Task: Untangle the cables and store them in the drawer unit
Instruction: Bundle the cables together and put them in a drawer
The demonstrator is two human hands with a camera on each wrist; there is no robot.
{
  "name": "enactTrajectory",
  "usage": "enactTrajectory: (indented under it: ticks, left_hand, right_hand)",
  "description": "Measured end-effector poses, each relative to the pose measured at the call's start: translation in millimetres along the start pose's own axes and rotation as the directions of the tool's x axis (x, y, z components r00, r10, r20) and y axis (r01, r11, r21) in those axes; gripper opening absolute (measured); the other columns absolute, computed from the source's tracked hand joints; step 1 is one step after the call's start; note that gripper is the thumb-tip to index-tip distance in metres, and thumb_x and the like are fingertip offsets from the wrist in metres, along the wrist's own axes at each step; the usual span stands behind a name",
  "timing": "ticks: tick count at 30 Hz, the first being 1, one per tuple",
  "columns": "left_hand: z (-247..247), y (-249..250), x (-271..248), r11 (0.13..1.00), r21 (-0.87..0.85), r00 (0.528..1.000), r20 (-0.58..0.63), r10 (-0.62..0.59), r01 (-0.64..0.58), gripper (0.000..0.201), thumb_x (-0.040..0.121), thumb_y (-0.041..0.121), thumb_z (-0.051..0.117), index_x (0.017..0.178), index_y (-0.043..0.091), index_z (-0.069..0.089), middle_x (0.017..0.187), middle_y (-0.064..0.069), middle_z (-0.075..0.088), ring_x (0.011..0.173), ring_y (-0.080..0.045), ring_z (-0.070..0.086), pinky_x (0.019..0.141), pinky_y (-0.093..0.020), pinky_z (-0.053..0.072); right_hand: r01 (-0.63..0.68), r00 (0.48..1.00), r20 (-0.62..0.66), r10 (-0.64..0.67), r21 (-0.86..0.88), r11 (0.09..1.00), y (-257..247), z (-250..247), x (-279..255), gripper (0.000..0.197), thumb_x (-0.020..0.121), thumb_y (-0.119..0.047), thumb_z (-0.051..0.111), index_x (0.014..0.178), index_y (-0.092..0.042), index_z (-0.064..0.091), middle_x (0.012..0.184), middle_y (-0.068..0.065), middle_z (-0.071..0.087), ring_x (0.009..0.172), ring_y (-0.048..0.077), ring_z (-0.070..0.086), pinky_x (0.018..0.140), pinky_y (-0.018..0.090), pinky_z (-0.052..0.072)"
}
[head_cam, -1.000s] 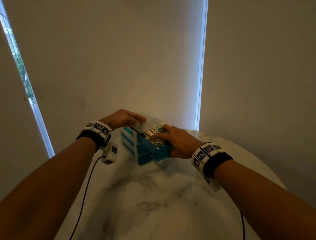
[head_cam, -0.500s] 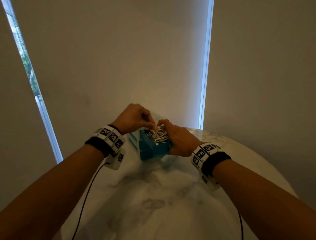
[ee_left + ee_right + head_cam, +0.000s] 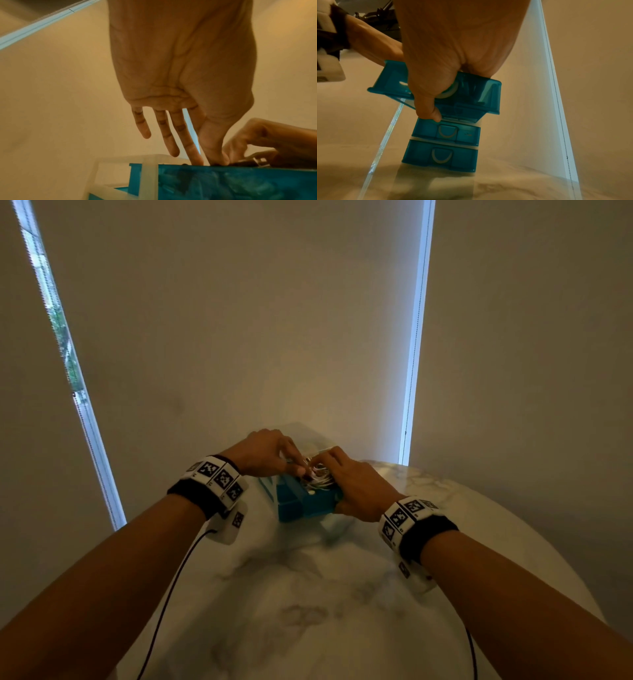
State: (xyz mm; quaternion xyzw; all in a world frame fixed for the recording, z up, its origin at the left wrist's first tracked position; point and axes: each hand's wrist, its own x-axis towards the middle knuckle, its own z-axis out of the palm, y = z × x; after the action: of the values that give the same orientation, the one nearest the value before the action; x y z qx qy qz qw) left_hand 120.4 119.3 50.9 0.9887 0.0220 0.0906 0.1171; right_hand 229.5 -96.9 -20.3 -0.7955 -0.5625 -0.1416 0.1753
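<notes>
A teal drawer unit stands at the far side of the marble table. Its top drawer is pulled out and holds a heap of white cables. My right hand grips the drawer's front, fingers over the rim and thumb under it. My left hand reaches over from the left. Its fingers are straight, and the index tip and thumb tip press down on the cables at the drawer's rim. The two lower drawers are shut.
The round marble table ends close behind the unit at a pale blind and wall. A black wire runs along my left forearm. The unit's clear frame shows beside the drawer.
My left hand came off the unit's top and moved right onto the cables in the drawer. My right hand shifted from the cables to gripping the drawer's front.
</notes>
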Motion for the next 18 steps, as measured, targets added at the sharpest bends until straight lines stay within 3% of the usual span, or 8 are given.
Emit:
enactTrajectory:
  ticks: [5,9,13,15,18]
  left_hand:
    - [-11,-9,-2,0.998,-0.052,0.999,0.010,-0.045,0.045,0.024,0.094,0.045,0.077,0.114,0.034,0.083,0.127,0.008,0.075,0.115,-0.015,0.063,0.106,-0.044,0.050]
    - [-3,-8,9,0.996,-0.064,0.998,-0.004,-0.064,0.064,0.036,0.090,0.037,0.083,0.123,0.033,0.069,0.134,0.002,0.055,0.122,-0.019,0.053,0.097,-0.036,0.047]
    - [-5,-13,20,0.979,-0.096,0.983,0.050,-0.177,0.181,0.058,0.084,0.036,0.088,0.135,0.034,0.061,0.146,-0.001,0.045,0.135,-0.023,0.046,0.113,-0.045,0.044]
    - [-4,-9,23,0.976,-0.099,0.979,0.089,-0.183,0.192,0.063,0.087,0.030,0.085,0.144,0.032,0.057,0.151,0.000,0.043,0.139,-0.022,0.042,0.116,-0.046,0.039]
    - [1,4,29,0.964,-0.188,0.980,0.102,-0.170,0.187,0.050,0.103,0.021,0.063,0.151,0.021,0.053,0.157,-0.003,0.046,0.141,-0.023,0.044,0.117,-0.041,0.038]
  right_hand:
    - [-0.004,0.999,0.033,0.006,-0.061,0.998,-5,1,5,0.091,0.083,-0.019,0.090,0.154,-0.040,0.038,0.155,0.003,0.041,0.118,0.032,0.065,0.096,0.045,0.062]
    - [-0.011,0.999,0.035,0.013,-0.077,0.997,-9,-1,3,0.090,0.087,-0.016,0.085,0.159,-0.042,0.037,0.159,0.004,0.039,0.123,0.032,0.061,0.101,0.042,0.060]
    - [0.004,0.998,0.056,0.003,-0.125,0.992,-12,-3,1,0.079,0.091,-0.019,0.081,0.156,-0.045,0.044,0.161,0.005,0.037,0.124,0.033,0.059,0.102,0.045,0.059]
    - [0.013,0.998,0.066,-0.004,-0.137,0.990,-14,-4,0,0.074,0.092,-0.022,0.078,0.154,-0.047,0.046,0.161,0.004,0.035,0.125,0.032,0.057,0.103,0.046,0.057]
    - [0.029,0.996,0.092,-0.013,-0.176,0.984,-17,-7,1,0.072,0.093,-0.022,0.075,0.153,-0.048,0.045,0.158,0.007,0.034,0.123,0.032,0.056,0.100,0.046,0.058]
